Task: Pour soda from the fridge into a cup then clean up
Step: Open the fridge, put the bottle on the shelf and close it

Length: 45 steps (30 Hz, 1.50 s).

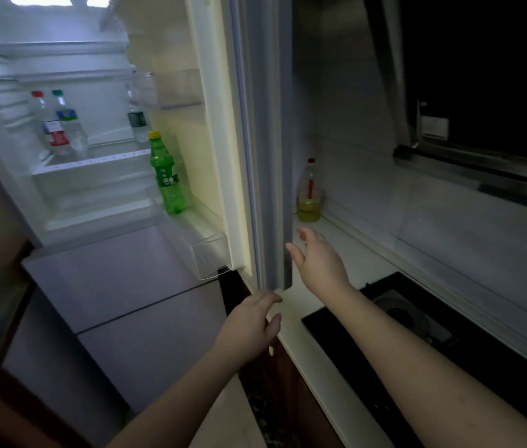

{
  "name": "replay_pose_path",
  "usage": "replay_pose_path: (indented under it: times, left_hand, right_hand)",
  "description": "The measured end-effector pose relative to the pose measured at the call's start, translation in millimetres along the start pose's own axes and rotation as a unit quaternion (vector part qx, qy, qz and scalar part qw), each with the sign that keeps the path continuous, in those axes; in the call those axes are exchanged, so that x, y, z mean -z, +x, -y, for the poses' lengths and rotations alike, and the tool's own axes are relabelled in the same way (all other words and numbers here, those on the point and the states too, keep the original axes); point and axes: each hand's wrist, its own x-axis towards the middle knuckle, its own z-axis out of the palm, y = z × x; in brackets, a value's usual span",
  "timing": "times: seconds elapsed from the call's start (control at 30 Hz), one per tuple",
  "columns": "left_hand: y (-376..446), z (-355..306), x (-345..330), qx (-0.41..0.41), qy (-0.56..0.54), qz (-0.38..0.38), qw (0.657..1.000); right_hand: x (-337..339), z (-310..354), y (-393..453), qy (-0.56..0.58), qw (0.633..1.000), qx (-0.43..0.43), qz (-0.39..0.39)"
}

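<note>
Reaching at the open fridge door, my left hand touches its bottom corner with loose fingers; my right hand hovers spread, empty, near its edge; green soda bottle stands in the door bin.

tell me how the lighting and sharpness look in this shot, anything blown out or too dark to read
Head view: the fridge interior is brightly lit, blown out at the top left; the green soda bottle reads clearly; the counter and stove on the right sit in dim light, the upper right nearly black; wide-angle bending curves the fridge door; both hands, left and right, look slightly soft.
</note>
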Motion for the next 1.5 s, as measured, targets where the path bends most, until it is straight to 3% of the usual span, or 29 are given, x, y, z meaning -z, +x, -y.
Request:
replay_pose_path:
  times: [0.4,0.7,0.97,1.3,1.5]
  left_hand:
    - [-7,-63,-60,-0.148,-0.041,0.130,0.980]
    - [-34,-171,-117,-0.311,-0.029,0.195,0.930]
    - [-63,-280,-154,-0.436,-0.032,0.209,0.875]
    - [-138,-442,-223,-0.493,-0.051,0.263,0.828]
    - [-194,-515,-274,-0.496,-0.037,0.315,0.808]
  right_hand:
    - [68,-46,-117,-0.155,0.983,-0.072,-0.060]
    - [142,-80,-236,-0.281,0.934,-0.197,-0.101]
    - [204,-108,-334,-0.313,0.891,-0.298,-0.142]
    - [291,-162,-487,-0.310,0.863,-0.364,-0.164]
    - [331,-198,-571,-0.306,0.851,-0.404,-0.135]
